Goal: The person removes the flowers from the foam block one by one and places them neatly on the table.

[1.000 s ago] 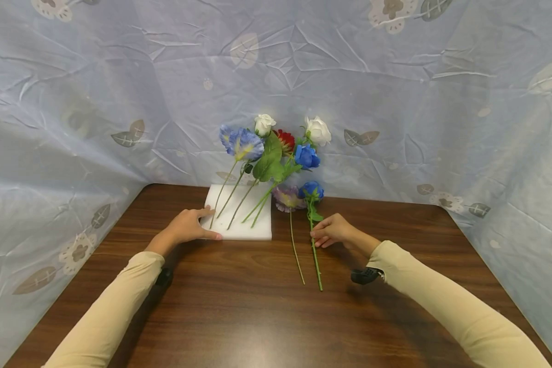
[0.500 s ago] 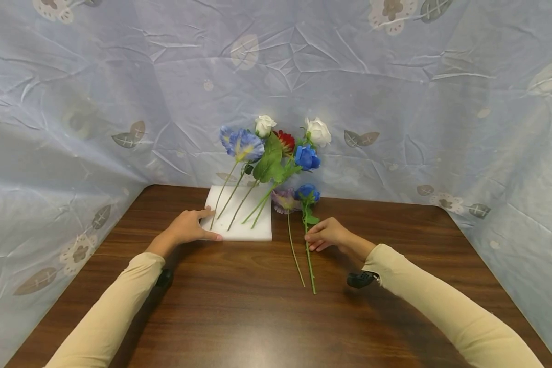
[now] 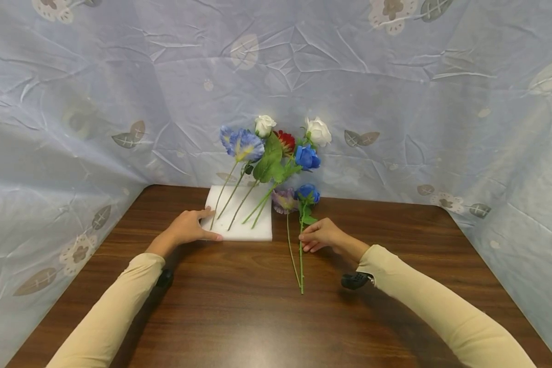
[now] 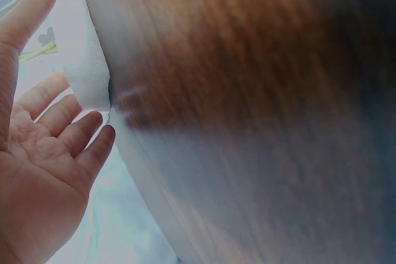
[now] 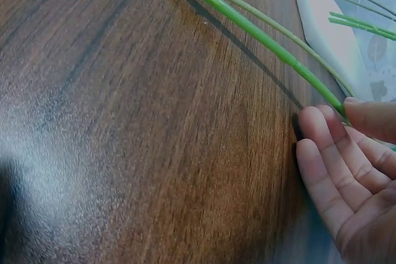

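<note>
A white foam block (image 3: 239, 231) lies on the table, with several artificial flowers' stems rising from it. My left hand (image 3: 188, 226) holds its left end, thumb along the near edge; the left wrist view shows the left hand (image 4: 52, 134) with fingers spread at the block. To the block's right, my right hand (image 3: 324, 235) pinches the green stem of a blue rose (image 3: 307, 193). In the right wrist view, that stem (image 5: 247, 26) sits between thumb and fingertips of the right hand (image 5: 352, 171). A purple flower (image 3: 284, 201) with a thin stem lies just left of the rose.
Flowers on the block include a pale blue ruffled bloom (image 3: 244, 144), a white rose (image 3: 319, 131), a smaller white rose (image 3: 264, 125), a red flower (image 3: 285, 140) and a blue rose (image 3: 307, 157). Patterned cloth (image 3: 395, 92) hangs behind the wooden table (image 3: 239, 306).
My right hand has moved left with the blue rose, its stem's lower end swinging left towards the purple flower's stem. The purple flower has shifted slightly. The left hand keeps its place.
</note>
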{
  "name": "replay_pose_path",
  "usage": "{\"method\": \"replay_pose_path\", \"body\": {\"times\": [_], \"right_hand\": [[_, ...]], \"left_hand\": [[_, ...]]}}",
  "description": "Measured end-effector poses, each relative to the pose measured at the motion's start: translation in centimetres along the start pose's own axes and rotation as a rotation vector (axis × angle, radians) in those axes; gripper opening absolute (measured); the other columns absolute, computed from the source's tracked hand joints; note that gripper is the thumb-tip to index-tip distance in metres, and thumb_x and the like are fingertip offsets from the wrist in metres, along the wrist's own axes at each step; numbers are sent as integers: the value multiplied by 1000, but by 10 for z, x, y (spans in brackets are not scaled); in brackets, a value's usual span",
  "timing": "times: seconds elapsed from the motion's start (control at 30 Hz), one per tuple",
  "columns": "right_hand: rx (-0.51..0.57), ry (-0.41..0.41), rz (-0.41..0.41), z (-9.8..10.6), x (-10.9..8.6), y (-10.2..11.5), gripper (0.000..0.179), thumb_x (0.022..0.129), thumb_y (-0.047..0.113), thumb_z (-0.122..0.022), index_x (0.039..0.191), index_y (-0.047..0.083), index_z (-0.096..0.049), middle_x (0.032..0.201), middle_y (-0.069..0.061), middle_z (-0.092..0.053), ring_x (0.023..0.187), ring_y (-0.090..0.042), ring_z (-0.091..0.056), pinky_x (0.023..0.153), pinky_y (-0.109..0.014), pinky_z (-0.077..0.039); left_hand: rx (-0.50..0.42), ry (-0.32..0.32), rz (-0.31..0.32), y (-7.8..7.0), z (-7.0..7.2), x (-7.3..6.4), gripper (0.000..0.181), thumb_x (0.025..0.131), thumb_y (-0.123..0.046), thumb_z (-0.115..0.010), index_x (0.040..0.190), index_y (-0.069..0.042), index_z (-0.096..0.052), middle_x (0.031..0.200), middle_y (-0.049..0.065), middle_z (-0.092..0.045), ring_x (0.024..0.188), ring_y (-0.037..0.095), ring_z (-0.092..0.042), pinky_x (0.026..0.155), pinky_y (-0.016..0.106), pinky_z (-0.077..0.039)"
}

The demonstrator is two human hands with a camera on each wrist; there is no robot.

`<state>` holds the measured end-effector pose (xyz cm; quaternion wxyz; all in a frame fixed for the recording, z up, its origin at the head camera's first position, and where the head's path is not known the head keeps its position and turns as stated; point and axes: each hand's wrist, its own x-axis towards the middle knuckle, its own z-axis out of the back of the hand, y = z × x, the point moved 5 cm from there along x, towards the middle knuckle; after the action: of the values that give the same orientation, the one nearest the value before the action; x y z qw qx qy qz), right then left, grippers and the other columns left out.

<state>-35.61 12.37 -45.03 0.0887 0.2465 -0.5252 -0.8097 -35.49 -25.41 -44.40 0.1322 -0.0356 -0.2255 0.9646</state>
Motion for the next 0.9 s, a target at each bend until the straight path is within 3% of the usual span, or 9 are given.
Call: {"method": "replay_pose_path", "body": {"times": [0.57, 0.9], "right_hand": [[-53, 22, -9, 4, -1, 0, 34, 98, 16, -70, 119, -10, -70, 90, -14, -79, 72, -16, -76, 72, -35, -63], [-92, -11, -19, 10, -3, 4, 33, 97, 18, -71, 117, -8, -73, 92, -20, -79, 72, -19, -77, 71, -35, -64]], "left_hand": [[-5, -11, -7, 1, 0, 0, 104, 72, -66, -83, 149, -4, -51, 157, 23, -40, 140, 48, -45, 111, 60, -43], [-4, -3, -1, -1, 0, 0, 102, 73, -63, -84, 150, -5, -50, 158, 21, -40, 141, 46, -46, 111, 59, -43]]}}
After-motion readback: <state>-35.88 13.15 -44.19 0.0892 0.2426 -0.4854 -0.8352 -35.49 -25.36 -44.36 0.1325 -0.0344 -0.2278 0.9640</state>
